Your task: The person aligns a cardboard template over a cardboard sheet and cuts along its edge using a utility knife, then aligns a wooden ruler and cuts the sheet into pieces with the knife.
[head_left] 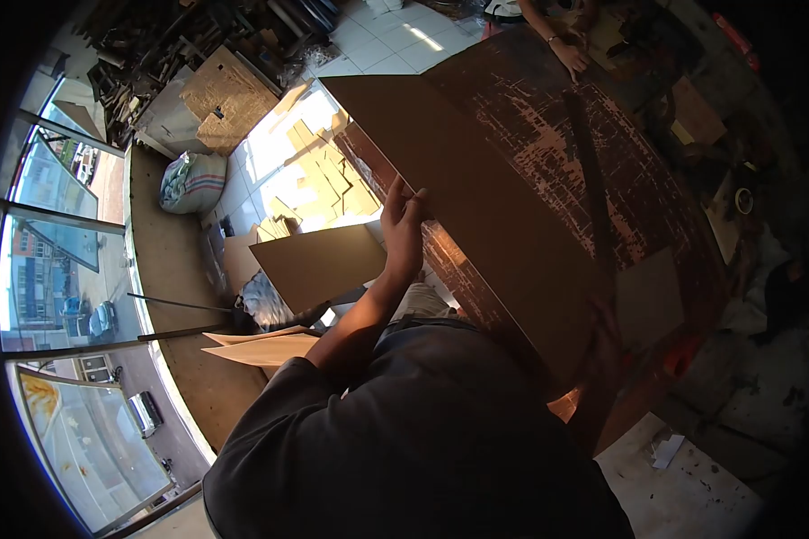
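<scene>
A large brown cardboard sheet (476,189) lies slantwise over the worn, scratched table (539,117). My left hand (404,229) is closed on the sheet's near left edge, fingers at the rim. In deep shadow, my right hand (605,331) is at the sheet's right end; its fingers are too dark and smeared to make out. A long dark strip (587,171) runs across the table beyond the sheet. Close to my right hand lies a paler flat piece (649,301).
Another person's hand (568,58) rests at the table's far edge. Cardboard pieces (319,184) lie on the sunlit floor at left, near a striped sack (193,182). Another cardboard sheet (319,269) stands by my left arm. Windows (63,198) line the left side.
</scene>
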Available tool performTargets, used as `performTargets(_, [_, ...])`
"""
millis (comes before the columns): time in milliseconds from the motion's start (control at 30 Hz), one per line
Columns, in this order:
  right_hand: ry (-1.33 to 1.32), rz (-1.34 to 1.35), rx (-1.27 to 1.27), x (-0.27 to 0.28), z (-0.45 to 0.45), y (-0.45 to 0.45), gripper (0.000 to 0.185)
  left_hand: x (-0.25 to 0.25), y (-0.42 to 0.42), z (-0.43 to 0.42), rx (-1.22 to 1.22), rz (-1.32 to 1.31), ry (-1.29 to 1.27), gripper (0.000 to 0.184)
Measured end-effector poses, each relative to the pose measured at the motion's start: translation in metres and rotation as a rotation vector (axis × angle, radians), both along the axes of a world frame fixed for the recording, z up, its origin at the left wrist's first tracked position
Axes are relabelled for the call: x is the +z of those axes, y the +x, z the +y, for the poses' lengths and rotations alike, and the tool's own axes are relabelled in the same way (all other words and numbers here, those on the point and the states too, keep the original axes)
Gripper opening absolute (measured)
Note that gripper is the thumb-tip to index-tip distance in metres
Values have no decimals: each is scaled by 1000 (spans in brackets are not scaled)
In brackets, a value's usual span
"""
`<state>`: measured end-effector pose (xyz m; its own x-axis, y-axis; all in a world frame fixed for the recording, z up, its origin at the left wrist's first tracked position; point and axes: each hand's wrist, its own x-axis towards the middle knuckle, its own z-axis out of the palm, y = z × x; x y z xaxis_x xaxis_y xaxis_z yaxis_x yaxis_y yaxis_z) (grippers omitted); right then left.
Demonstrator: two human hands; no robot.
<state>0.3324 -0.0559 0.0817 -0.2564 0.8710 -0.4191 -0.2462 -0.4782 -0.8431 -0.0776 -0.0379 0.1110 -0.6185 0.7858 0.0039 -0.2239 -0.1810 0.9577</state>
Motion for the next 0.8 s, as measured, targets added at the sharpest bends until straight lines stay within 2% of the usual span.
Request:
performTargets(33, [1, 4, 6, 1, 1, -3, 39, -15, -1, -10, 6, 4, 1, 49])
performTargets(100, [103, -257, 88, 4, 3, -8, 30, -44, -2, -27, 53, -86, -142, 44])
performTargets(167, [148, -332, 143, -50, 2, 10, 24, -97, -15, -39, -7, -46, -321, 42])
performTargets(200, [192, -410, 189, -70, 3, 16, 20, -106, -19, -44, -76, -19, -382, 38])
performTargets(233, [196, -409, 197, -63, 2, 8, 20, -112, -19, -47, -82, 12, -414, 35])
performTargets(300, [37, -459, 205, -50, -4, -8, 8, -135, -22, -48, -7, 60, -521, 35])
performTargets(433, [130, -550, 277, -99, -10, -1, 8, -147, -28, -50, 42, 70, -519, 39])
performTargets(500, [234, -675, 326, -106, -16, -6, 9, -147, -31, -50, 61, 128, -629, 39])
performTargets(533, [230, -681, 310, -86, -17, -16, 9, -147, -31, -50, 44, 129, -626, 39])
performTargets(600, [266, -875, 420, -32, -14, -36, 14, -150, -31, -52, 72, 178, -681, 38])
performTargets(633, [246, -886, 390, -56, -13, -30, 14, -152, -31, -53, 74, 205, -711, 38])
performTargets(700, [380, -685, 354, -117, -22, -6, 21, -171, -40, -57, 34, 203, -628, 37])
performTargets(767, [437, -964, 529, -43, -18, -30, 26, -157, -37, -57, 46, 189, -641, 36])
performTargets(800, [447, -941, 506, -56, -19, -30, 27, -164, -40, -56, 48, 145, -588, 36])
